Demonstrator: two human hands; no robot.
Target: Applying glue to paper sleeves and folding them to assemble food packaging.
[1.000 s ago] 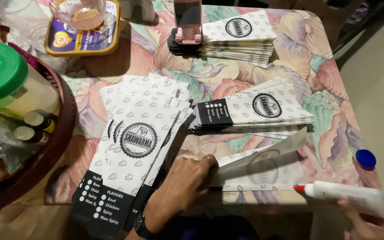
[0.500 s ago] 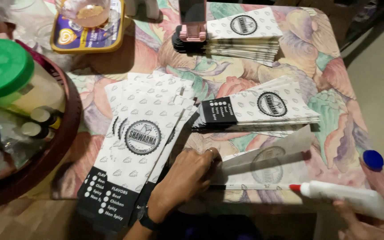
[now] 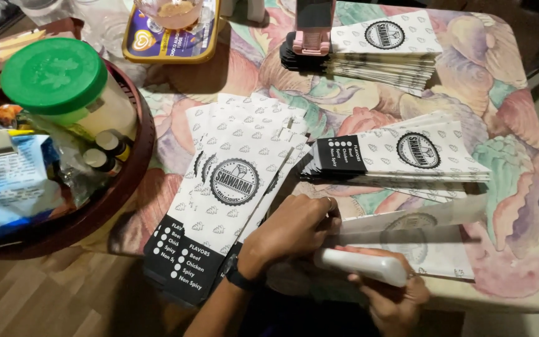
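Pressing flat, the left hand (image 3: 294,228) pins a folded paper bag (image 3: 419,240) at the table's (image 3: 519,106) near edge. Right hand (image 3: 388,293) is closed around a white glue bottle (image 3: 363,267), tip at the fold. Bag looks thin, light, easily creased; best held by the edges.

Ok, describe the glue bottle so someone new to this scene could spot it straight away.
Start at the floral-cloth table and go to its near edge, where a paper bag lies half folded. The glue bottle lies sideways in the right hand, beside the left hand. It is the only plain white plastic thing among printed paper.
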